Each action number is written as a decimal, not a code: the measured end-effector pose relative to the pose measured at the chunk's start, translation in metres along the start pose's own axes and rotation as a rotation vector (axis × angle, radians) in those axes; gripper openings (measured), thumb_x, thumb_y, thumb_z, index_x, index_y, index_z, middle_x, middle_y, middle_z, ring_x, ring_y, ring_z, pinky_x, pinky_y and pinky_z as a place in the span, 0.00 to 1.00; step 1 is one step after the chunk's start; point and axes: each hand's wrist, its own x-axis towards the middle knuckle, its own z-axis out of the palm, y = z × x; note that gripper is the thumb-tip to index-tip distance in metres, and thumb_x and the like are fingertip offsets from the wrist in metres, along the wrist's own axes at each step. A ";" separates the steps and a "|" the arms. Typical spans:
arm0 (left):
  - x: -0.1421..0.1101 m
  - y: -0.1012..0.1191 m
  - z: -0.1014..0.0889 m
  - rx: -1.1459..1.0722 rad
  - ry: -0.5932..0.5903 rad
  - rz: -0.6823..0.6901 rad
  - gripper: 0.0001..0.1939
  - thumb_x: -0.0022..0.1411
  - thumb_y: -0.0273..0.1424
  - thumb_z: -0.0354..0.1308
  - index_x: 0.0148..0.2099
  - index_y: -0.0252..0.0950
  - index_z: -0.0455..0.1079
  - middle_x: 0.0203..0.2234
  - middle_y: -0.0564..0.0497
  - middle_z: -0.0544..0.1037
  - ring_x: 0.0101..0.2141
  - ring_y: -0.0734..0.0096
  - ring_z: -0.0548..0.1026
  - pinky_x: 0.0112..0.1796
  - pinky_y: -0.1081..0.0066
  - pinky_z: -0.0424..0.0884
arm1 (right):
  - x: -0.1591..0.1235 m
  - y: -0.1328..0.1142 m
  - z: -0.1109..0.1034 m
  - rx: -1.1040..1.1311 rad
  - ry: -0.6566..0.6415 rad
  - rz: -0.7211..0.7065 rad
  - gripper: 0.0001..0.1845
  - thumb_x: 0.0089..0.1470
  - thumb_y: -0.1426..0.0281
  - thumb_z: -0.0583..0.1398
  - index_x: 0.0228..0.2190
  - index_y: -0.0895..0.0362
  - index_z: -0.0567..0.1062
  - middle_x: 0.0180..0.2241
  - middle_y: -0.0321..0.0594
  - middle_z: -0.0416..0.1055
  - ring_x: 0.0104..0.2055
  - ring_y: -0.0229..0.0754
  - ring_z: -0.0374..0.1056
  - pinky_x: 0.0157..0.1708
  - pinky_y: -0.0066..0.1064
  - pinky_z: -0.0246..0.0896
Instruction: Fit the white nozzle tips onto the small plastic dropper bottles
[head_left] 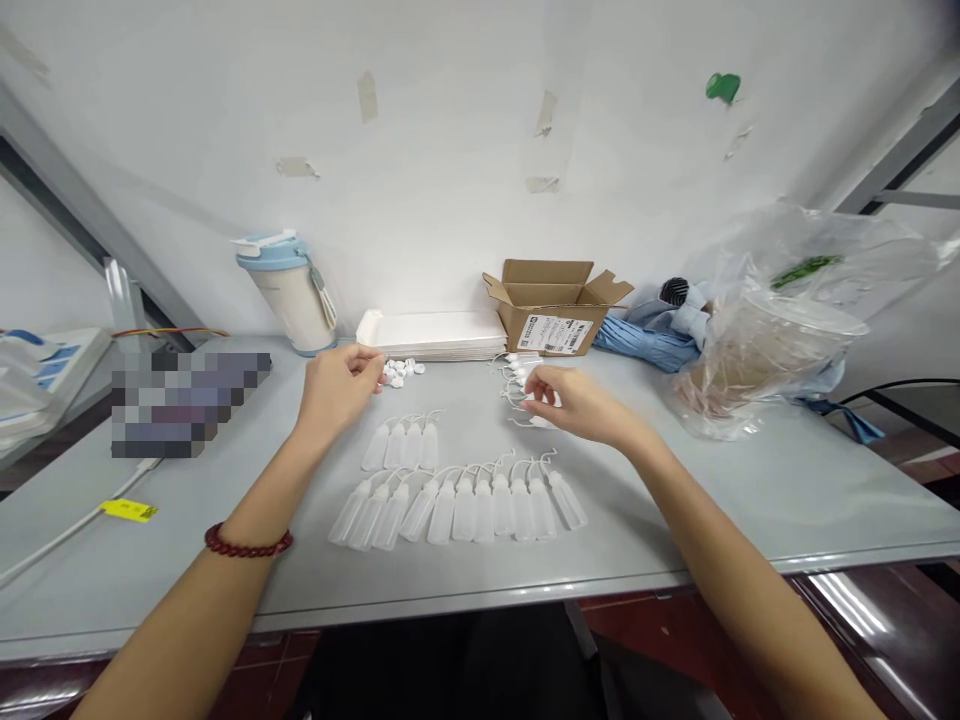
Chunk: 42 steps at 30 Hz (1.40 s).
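At the left edge of a small pile of white caps (405, 369), my left hand (341, 388) has its thumb and fingertips pinched together. Whatever is between them is too small to make out. My right hand (574, 398) is over a group of small white bottles with thin cords (517, 372), its fingers bent and apart, partly covering them. Nearer the front edge lies a long row of translucent squeeze bottles (465, 510) with looped white cords at their necks. Behind that row, several more such bottles (405, 445) lie side by side.
Along the wall stand a tumbler with a blue lid (281, 290), a flat white stack (439, 335) and an open cardboard box (551, 310). Blue fabric (652, 340) and a plastic-bagged tub (795, 340) are at right. A white cable (67, 540) crosses the grey table (637, 545) at left.
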 end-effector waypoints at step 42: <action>-0.005 -0.005 0.022 -0.058 -0.444 0.116 0.16 0.53 0.41 0.57 0.37 0.34 0.71 0.33 0.47 0.78 0.36 0.63 0.75 0.35 0.68 0.70 | 0.006 -0.039 0.060 0.108 -0.047 -0.322 0.13 0.59 0.70 0.52 0.46 0.57 0.68 0.39 0.44 0.65 0.35 0.40 0.64 0.40 0.33 0.60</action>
